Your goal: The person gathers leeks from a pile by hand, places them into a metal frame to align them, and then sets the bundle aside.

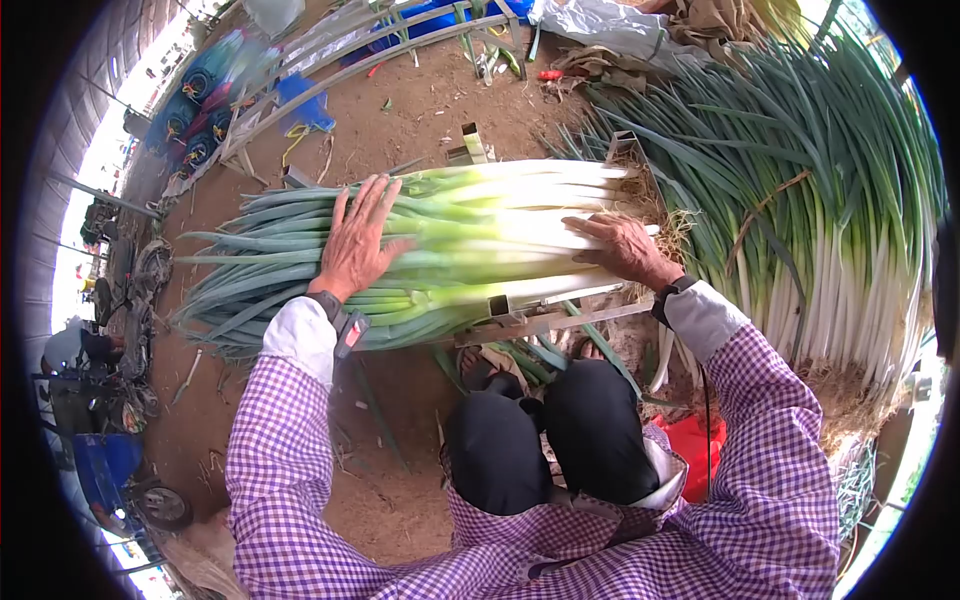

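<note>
A thick pile of long green onions (470,230) lies crosswise in front of me on a low metal and wood frame (560,322). Its green leaves point left and its white stalks and roots point right. My left hand (358,238) rests on the leafy part, palm down with the fingers stretched out. On the white stalks near the root end lies my right hand (625,248), its fingers extended flat over them. Neither hand is wrapped round a stalk. A strap with a dark and red device (350,330) sits on my left wrist.
A large heap of green onions (800,210) with roots fills the right side. Slatted railing (370,55) and plastic sheeting (610,30) stand at the back. Loose leaves lie on the dirt floor (400,110). A red object (692,450) is beside my right knee.
</note>
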Demonstrator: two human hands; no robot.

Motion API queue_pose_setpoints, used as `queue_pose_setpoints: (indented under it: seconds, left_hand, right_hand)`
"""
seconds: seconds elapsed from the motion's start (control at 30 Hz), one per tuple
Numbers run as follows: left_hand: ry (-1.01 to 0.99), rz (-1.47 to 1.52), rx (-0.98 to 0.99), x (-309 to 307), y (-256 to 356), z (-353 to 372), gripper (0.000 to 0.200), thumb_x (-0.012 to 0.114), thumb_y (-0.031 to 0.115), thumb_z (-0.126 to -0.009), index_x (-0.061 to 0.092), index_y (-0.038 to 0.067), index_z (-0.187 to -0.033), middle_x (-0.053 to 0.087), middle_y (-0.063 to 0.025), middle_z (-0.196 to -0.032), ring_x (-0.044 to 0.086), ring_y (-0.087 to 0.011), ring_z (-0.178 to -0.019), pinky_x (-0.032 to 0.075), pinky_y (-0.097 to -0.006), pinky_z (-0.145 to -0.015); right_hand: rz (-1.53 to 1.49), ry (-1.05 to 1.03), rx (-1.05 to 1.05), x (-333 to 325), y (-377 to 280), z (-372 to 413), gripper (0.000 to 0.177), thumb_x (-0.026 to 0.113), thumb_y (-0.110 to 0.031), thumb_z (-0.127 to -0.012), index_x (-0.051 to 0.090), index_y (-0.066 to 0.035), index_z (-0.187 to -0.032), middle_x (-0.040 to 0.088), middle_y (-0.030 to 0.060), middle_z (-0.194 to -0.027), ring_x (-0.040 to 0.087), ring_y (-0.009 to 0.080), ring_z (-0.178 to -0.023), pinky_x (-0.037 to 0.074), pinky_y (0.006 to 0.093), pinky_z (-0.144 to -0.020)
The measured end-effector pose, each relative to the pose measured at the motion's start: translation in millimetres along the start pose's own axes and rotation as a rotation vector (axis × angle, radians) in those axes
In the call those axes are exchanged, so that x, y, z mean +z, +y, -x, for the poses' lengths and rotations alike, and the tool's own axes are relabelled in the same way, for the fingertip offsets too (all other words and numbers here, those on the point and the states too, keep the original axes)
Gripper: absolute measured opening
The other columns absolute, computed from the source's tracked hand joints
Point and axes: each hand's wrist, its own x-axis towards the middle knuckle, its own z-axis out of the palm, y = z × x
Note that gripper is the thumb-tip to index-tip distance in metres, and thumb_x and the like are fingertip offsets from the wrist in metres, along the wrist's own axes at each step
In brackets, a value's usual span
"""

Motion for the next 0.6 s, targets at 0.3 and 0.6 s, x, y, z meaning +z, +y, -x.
queue_pose_setpoints:
  seconds: [0.3, 0.6]
  left_hand:
    - [-0.044, 0.038, -0.116, 13.1, 3.7, -3.9, 0.067, 0.054, 0.058, -0.099, 0.056, 0.008, -0.144, 0.058, -0.0157, -0.138, 0.048, -0.0356, -0.136, 0.025, -0.0562, -0.12]
    - [0.127, 0.033, -0.16, -2.8, 48.6, 35.8, 0.04, 0.066, 0.04, -0.095, 0.067, 0.005, -0.113, 0.062, -0.0124, -0.105, 0.058, -0.0346, -0.102, 0.044, -0.0464, -0.093]
  right_hand:
    - [-0.062, -0.032, 0.033, -4.8, -3.6, 2.3, 0.059, 0.076, -0.043, -0.086, 0.064, -0.02, -0.139, 0.069, 0.0138, -0.106, 0.068, 0.0376, -0.098, 0.053, 0.0493, -0.086]
    - [-0.053, -0.05, -0.05, -7.7, -2.1, 12.2, 0.056, 0.068, -0.048, -0.093, 0.065, -0.018, -0.14, 0.071, 0.0146, -0.118, 0.067, 0.0373, -0.106, 0.053, 0.0477, -0.093]
